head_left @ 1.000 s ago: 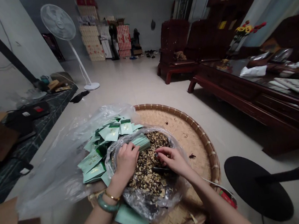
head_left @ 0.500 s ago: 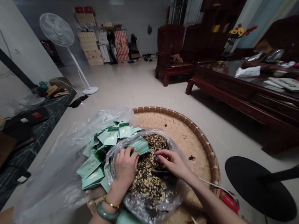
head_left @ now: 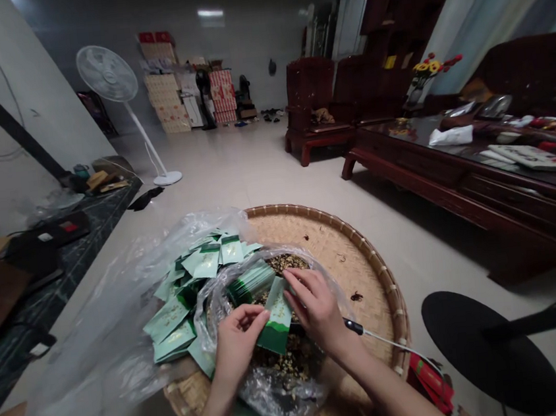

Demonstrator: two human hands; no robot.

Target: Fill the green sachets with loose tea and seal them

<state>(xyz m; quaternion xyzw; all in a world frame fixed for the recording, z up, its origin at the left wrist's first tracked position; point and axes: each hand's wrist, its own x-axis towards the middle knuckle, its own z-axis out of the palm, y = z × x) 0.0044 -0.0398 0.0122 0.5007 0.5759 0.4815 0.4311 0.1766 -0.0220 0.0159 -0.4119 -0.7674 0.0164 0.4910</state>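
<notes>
Both my hands hold one green packet (head_left: 276, 321) above a clear plastic bag of dried flowers and tea (head_left: 294, 358). My left hand (head_left: 236, 345) pinches the packet's lower left edge. My right hand (head_left: 316, 310) grips its upper right side, fingers closed on it. A stack of green packets (head_left: 251, 281) leans inside the bag's far rim. A heap of the same green packets (head_left: 187, 290) lies on clear plastic sheet to the left. All of this rests on a round woven bamboo tray (head_left: 357, 252).
A black round stool (head_left: 492, 351) stands to the right, and a thin tool with a black tip (head_left: 370, 330) lies by my right wrist. A dark wooden table (head_left: 458, 176) runs along the right, a dark counter (head_left: 62, 230) along the left, a white fan (head_left: 110, 77) behind.
My hands lifted out of the loose tea; one green packet now sits between them, raised above the bag. The view shifted slightly downward.
</notes>
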